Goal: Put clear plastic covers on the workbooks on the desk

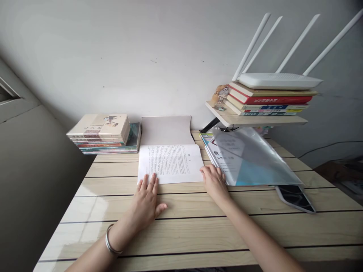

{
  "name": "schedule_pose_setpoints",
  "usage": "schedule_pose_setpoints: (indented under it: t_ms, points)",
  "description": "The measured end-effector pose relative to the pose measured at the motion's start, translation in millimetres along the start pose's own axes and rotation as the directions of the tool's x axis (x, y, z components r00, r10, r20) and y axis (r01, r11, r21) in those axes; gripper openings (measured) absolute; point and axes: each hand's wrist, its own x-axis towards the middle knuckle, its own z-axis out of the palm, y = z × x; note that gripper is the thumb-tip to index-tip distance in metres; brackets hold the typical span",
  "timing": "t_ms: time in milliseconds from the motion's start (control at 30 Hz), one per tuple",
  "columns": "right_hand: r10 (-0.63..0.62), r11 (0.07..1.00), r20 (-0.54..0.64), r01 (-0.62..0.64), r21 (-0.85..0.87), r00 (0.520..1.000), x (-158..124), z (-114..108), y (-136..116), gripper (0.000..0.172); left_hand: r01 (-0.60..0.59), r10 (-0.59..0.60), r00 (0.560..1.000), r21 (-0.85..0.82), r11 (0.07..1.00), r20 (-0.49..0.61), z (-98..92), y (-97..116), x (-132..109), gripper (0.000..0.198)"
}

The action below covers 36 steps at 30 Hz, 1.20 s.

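Note:
An open book [170, 164] lies on the table, its printed page nearest me and a blank grey leaf [166, 130] raised toward the wall. My left hand [146, 200] rests flat with fingers spread, the fingertips on the page's lower left edge. A silver bangle [111, 240] circles that wrist. At the lower right corner of the page, my right hand [214, 181] has its fingers bent and closed at the paper's edge. Just beyond those fingers lies a stack of workbooks [218, 160] under a translucent plastic folder [261, 162].
A pile of books [99, 130] stands at the left. On the right, a raised shelf [266, 121] carries stacked books [272, 100] and a white router [279, 80] with upright antennas. A dark flat device [296, 198] pokes out beneath the folder. The slatted table [181, 234] meets a wall.

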Motion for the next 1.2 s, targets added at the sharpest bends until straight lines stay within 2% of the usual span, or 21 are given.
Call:
schedule_pose_setpoints:
  t_ms: [100,233,333,400,500,567,633,733,867,1000,1200]
  points:
    - [0.011,1.000,0.012,-0.011,-0.003,1.000,-0.5,-0.2,-0.5,0.019,0.023,-0.022,0.999,0.011,1.000,-0.030,1.9,6.0,0.0,0.085]
    - [0.033,0.999,0.038,-0.033,-0.006,0.999,1.6,-3.8,0.0,0.022,0.036,-0.036,0.999,0.000,0.999,-0.012,-1.5,8.9,0.7,0.078]
    - [-0.014,0.999,0.059,0.011,0.042,0.998,4.6,-12.8,-7.8,0.033,0.044,-0.044,0.999,-0.008,0.999,0.003,-5.2,8.9,2.1,0.075]
    - [-0.080,0.991,0.075,0.072,0.115,0.994,4.6,-21.0,-24.1,0.041,0.043,-0.043,0.999,-0.009,0.999,0.011,-7.0,9.1,3.1,0.074]
    - [-0.214,0.949,0.120,0.177,0.261,0.970,-2.4,-31.0,-66.1,0.042,0.041,-0.040,0.998,-0.006,0.999,0.038,-8.9,9.7,4.8,0.074]
    - [-0.316,0.911,0.188,0.241,0.336,0.930,-10.7,-33.4,-97.6,0.045,0.043,-0.043,0.997,-0.002,0.999,0.059,-10.0,9.9,5.9,0.074]
    - [-0.392,0.882,0.257,0.281,0.379,0.883,-18.8,-32.7,-122.6,0.060,0.043,-0.043,0.996,0.007,0.999,0.077,-11.0,9.7,6.7,0.072]
    - [-0.406,0.884,0.336,0.273,0.379,0.850,-25.7,-30.1,-138.6,0.074,0.041,-0.043,0.995,0.020,0.999,0.092,-12.0,9.2,7.2,0.072]
    - [-0.351,0.918,0.390,0.230,0.324,0.852,-27.5,-29.2,-131.4,0.081,0.034,-0.037,0.995,0.039,0.999,0.091,-11.6,8.7,6.5,0.072]
    - [-0.280,0.950,0.383,0.196,0.243,0.881,-32.0,-26.6,-115.0,0.083,0.017,-0.018,1.000,0.066,0.998,0.017,-6.8,8.6,4.5,0.071]
    - [-0.107,0.994,0.406,0.082,0.078,0.908,-41.8,-19.1,-70.1,0.086,0.005,0.006,0.996,0.121,0.993,-0.094,3.4,7.5,0.8,0.072]
